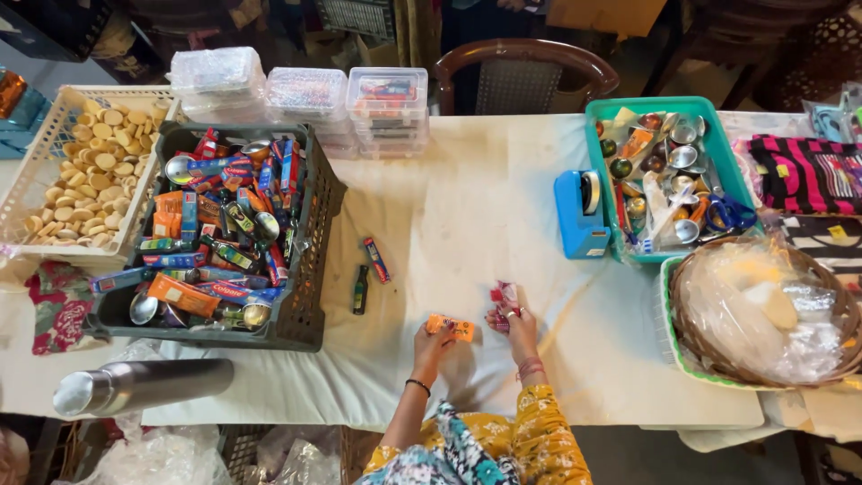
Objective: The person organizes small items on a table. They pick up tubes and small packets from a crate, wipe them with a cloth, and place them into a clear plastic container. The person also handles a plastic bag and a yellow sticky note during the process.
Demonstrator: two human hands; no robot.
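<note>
My left hand [429, 346] rests on the white tablecloth and holds a small orange packet [452, 327] at its edge. My right hand [518, 325] lies just to the right of it, fingers closed on a small red-and-white packet [503, 295]. Both hands are near the table's front edge. A little to the left lie a small dark bottle [360, 289] and a red-and-blue tube box [376, 260]. Beyond those stands a dark grey crate [310, 296], piled with tube boxes, little bottles and steel bowls.
A white basket of round biscuits [76, 171] sits far left, stacked clear boxes [388, 108] at the back. Right of centre are a blue tape dispenser [580, 214], a teal tray [660, 108] of small bowls and scissors, and a wrapped wicker basket [763, 310]. A steel flask [135, 386] lies front left.
</note>
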